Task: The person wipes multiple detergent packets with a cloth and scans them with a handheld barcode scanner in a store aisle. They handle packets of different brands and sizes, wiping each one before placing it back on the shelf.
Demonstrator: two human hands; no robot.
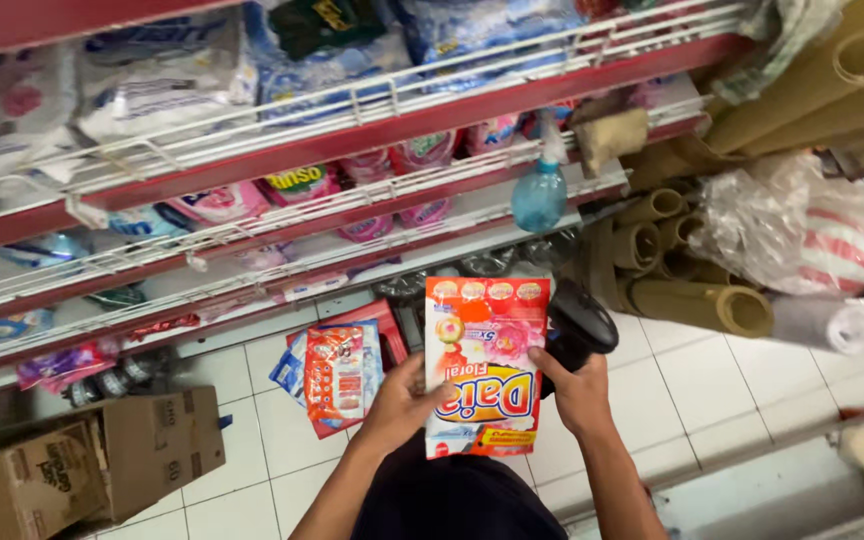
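My left hand (399, 403) grips the left edge of an orange and white detergent pouch (482, 350) with a pink flower picture, held upright in front of me. My right hand (578, 393) holds a black handheld scanner (577, 328) against the pouch's right edge. Both hands are over the white tiled floor, before the red shelves.
Red shelves with white wire rails (282, 150) carry bags and pouches. A blue spray bottle (539, 190) stands on a shelf. More pouches (337, 372) lie on the floor, an open cardboard box (82, 460) sits at the left, brown paper rolls (702, 300) and plastic bags (802, 230) pile at the right.
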